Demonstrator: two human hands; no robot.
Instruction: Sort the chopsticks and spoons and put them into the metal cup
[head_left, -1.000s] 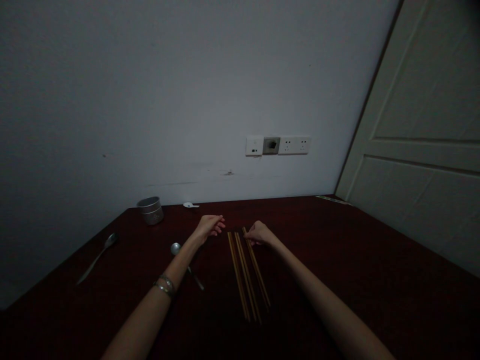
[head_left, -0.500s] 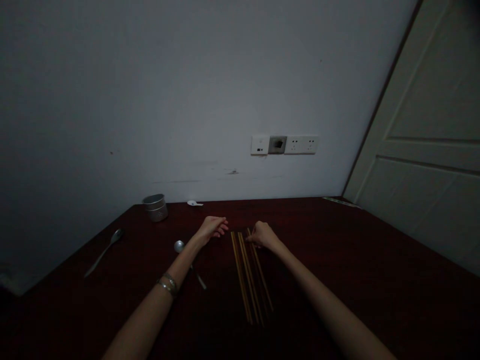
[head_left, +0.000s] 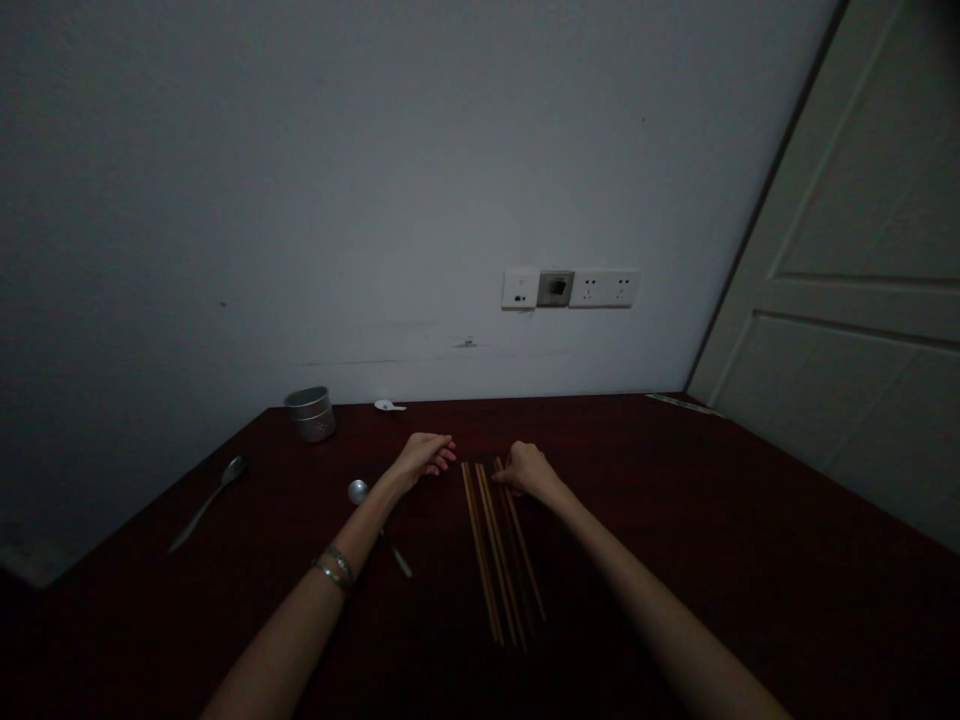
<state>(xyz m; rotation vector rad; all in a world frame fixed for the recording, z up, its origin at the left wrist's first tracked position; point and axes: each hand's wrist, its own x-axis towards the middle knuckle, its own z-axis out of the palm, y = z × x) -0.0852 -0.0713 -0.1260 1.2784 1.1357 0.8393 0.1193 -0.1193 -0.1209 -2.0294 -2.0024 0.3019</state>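
Several wooden chopsticks [head_left: 496, 560] lie side by side on the dark red table [head_left: 645, 470], their near ends pointing toward me. My right hand [head_left: 523, 470] has its fingers closed around the top of the rightmost chopsticks [head_left: 527, 560]. Left of the row, my left hand [head_left: 426, 457] hovers with its fingers apart and nothing in it. Under my left forearm lies a metal spoon with a round bowl [head_left: 358, 491]; the arm hides part of its handle.
A metal cup [head_left: 311, 413] stands at the back left, with a small white spoon [head_left: 389, 406] near the wall. Farther left lies a larger metal spoon [head_left: 210, 503]. Sockets [head_left: 570, 289] are on the wall; a pale door [head_left: 862, 290] is at the right.
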